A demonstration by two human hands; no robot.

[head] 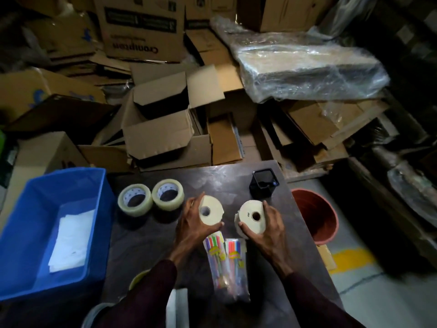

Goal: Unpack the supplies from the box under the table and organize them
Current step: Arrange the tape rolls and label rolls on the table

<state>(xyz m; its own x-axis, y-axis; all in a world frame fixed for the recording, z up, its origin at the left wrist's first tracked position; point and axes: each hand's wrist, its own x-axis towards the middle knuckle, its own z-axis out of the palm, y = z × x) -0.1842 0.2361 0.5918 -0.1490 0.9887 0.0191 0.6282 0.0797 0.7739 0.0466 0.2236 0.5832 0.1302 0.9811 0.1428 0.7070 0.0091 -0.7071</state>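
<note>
On the dark table (151, 245) my left hand (192, 229) grips a cream label roll (211, 210), fingers wrapped around its rim. My right hand (264, 229) grips a second cream roll (251, 215) just to the right of the first. Two clear packing tape rolls (135, 200) (168, 194) lie side by side left of my hands. Two packs of coloured pens (216, 261) (236, 266) lie between my wrists. A black pen holder (263, 183) stands at the far side of the table.
A blue plastic bin (28, 245) holding white sheets stands at the left. An orange bucket (314, 218) is on the floor to the right of the table. Open cardboard boxes (163, 129) and a plastic-wrapped bundle (307, 69) pile up behind the table.
</note>
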